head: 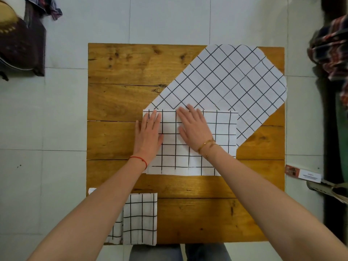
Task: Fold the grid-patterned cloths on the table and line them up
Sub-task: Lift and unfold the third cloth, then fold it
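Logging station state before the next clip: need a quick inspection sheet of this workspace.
Surface: wooden table, plank top.
Job's things: half-folded cloth mid-table, overlapping the unfolded cloth lying diagonally at the far right; folded cloths at the near left edge.
Clutter: nothing seen on the table.
Grippers: left hand and right hand press flat on the half-folded cloth.
Cables: nothing seen.
Surroundings: tiled floor; plaid fabric at right.

Plaid garment [331, 51] right, dark basket [20, 44] left.
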Demonstrator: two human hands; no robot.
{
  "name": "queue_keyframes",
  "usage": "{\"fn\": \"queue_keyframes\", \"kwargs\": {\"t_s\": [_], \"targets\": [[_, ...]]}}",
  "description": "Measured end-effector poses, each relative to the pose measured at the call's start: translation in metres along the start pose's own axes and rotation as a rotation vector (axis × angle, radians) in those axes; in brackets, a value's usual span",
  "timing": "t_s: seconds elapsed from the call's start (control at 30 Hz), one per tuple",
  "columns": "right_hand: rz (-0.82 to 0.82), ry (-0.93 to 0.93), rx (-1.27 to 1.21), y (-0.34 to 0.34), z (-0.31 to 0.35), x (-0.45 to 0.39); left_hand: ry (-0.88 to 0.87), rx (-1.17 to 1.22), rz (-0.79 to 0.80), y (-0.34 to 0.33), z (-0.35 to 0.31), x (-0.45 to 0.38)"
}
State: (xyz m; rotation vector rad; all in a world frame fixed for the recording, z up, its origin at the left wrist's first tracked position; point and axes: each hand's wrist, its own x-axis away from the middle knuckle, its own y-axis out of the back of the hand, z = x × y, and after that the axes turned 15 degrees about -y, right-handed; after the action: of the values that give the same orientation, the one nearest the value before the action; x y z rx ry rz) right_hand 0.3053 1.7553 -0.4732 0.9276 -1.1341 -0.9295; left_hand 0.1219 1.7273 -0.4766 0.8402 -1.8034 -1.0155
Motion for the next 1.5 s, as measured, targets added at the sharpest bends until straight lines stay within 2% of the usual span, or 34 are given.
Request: {"fn": "queue_keyframes", "kwargs": {"t_s": [0.27,0.83,1.07,1.37,1.5], "targets": [[0.085,0.045,0.135,-0.019,0.033,-0.011,0.044,-0.023,0.016,-0.006,0.003,-0.004],[0.066,-0.023,0.191,-0.018,0.042,-0.008,0.107,-0.075,0.059,-0.010,-0.002,-0.008],[0.070,-0.114,0.213,-0.016,-0.004,0.009,0.121,-0.029,0.081,-0.006,-0.005,-0.009],[0.059,-0.398,0.193,-0.006,-0.098,0.038,0.115,-0.018,0.088,-0.003,-0.007,-0.009],[0.055,-0.469,0.171,0.000,-0.120,0.044,0.110,-0.019,0.085,-0.004,-0.006,-0.008]]}}
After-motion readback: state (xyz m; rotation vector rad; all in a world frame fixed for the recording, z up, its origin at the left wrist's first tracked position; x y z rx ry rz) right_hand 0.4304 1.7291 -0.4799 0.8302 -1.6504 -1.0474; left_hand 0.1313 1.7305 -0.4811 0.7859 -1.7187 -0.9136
